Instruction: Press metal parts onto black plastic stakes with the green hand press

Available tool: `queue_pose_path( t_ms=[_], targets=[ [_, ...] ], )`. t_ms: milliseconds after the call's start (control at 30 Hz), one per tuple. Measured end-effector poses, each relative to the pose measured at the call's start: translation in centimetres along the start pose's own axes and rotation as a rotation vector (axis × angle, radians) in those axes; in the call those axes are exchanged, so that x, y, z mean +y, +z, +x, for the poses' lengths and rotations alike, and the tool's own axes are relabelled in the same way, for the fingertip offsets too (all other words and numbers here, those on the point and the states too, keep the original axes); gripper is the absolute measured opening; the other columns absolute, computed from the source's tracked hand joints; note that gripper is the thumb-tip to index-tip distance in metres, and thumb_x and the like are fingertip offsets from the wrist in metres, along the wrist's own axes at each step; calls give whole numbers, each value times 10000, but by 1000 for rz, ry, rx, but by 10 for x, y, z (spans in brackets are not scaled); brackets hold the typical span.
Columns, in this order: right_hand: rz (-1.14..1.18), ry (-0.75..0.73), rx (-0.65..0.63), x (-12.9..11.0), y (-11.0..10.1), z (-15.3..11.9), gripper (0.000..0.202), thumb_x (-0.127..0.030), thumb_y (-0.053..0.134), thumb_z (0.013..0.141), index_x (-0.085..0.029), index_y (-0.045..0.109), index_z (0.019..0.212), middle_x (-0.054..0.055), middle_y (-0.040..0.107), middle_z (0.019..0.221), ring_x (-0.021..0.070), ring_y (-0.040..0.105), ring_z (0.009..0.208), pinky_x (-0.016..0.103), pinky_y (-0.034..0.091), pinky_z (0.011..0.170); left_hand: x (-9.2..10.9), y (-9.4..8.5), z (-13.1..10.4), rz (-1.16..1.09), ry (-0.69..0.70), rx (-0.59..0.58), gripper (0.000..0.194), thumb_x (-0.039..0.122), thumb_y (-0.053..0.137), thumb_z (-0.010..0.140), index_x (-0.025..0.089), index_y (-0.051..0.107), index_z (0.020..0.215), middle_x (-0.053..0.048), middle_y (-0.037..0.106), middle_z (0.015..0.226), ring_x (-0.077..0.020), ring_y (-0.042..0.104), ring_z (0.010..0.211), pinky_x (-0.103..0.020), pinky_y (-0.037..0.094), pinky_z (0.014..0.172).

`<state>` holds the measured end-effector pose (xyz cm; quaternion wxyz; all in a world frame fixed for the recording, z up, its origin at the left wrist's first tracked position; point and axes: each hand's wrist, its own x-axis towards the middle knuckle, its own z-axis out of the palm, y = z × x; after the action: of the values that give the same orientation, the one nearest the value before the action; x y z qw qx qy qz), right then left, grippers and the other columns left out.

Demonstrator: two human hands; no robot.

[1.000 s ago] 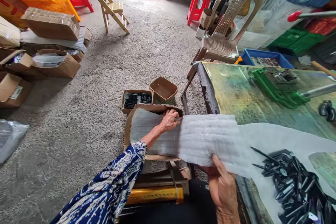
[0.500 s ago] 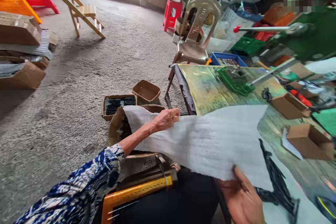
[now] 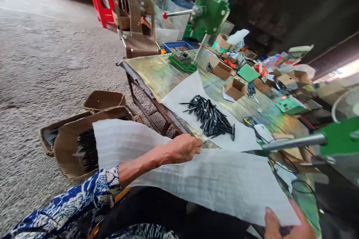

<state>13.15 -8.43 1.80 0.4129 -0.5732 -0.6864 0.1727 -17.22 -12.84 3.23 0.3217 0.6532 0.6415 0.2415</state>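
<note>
A long white foam sheet (image 3: 218, 183) stretches across my lap, from the cardboard boxes on the left to the lower right. My left hand (image 3: 185, 148) is closed, pinching the sheet's far edge near its middle. At the lower right, my right hand (image 3: 291, 224) grips the sheet's end corner between thumb and fingers; part of this hand is cut off by the frame. Just beyond, a heap of slim black pen-like pieces (image 3: 210, 117) lies on another white sheet (image 3: 179, 95) on the table. The left end of the held sheet partly covers a cardboard box (image 3: 66, 145) containing dark thin pieces.
A green press (image 3: 209, 13) stands at the table's (image 3: 140, 69) far side, and a green machine part with a metal bar (image 3: 294, 142) juts in from the right. Small cardboard boxes (image 3: 235, 89) and a fan (image 3: 347, 104) are on the right. A plastic chair (image 3: 137, 18) stands behind.
My view has swung right, bringing the black heap into full sight. Both hands still hold the foam sheet, which now lies lower across my lap, off the heap.
</note>
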Motion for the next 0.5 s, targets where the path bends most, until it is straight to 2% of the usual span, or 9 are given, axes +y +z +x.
queue_pose_path(
  t_ms=[67,133,200,267,300,367,433,500],
  targets=[
    [-168,-237,18,-18,-16,-5,646,-391,617,777,-131,505,1357,226,517,1240,440,449,1196,618,366,983,15,14,11,74,47,-59,105,161,532,820,189,595,741,-15,605,635,-170,585,653,-251,379,580],
    [-243,-508,32,-42,-22,-6,607,-355,581,846,-151,447,1402,194,463,1321,397,381,1268,576,294,1057,30,26,20,159,90,-132,110,148,530,817,188,614,760,-34,644,687,-195,610,699,-266,408,604],
    [-206,-626,-112,-59,-18,-2,511,-301,525,904,-203,437,1397,149,462,1329,331,417,1251,513,312,1064,44,35,25,230,126,-193,125,149,517,828,185,634,800,-49,671,741,-214,624,747,-278,430,629],
    [-131,-668,-399,-63,-7,5,401,-319,478,936,-196,493,1318,133,512,1272,296,467,1196,454,399,997,58,41,28,280,157,-232,143,146,509,831,184,646,840,-54,683,784,-217,628,777,-281,447,659],
    [-124,-667,-499,-59,-1,10,334,-329,459,946,-194,547,1238,126,557,1200,289,508,1135,441,432,949,64,44,28,302,165,-246,151,136,507,825,183,649,848,-55,684,792,-215,628,780,-281,452,671],
    [-152,-603,-716,-48,9,17,273,-336,415,965,-189,597,1103,109,605,1051,264,569,987,393,481,825,73,47,29,341,178,-276,158,109,509,806,178,648,833,-59,678,793,-211,623,773,-282,459,688],
    [-193,-549,-852,-36,15,21,267,-353,405,971,-187,613,989,88,612,944,242,584,874,351,478,739,78,51,31,340,203,-294,160,80,508,787,173,639,790,-60,671,783,-204,615,758,-277,460,689],
    [-181,-537,-919,-27,15,24,275,-382,417,967,-186,608,928,72,610,903,229,579,837,325,454,715,79,56,35,300,241,-297,149,74,513,782,173,620,747,-49,663,763,-189,604,737,-267,459,681]
  ],
)
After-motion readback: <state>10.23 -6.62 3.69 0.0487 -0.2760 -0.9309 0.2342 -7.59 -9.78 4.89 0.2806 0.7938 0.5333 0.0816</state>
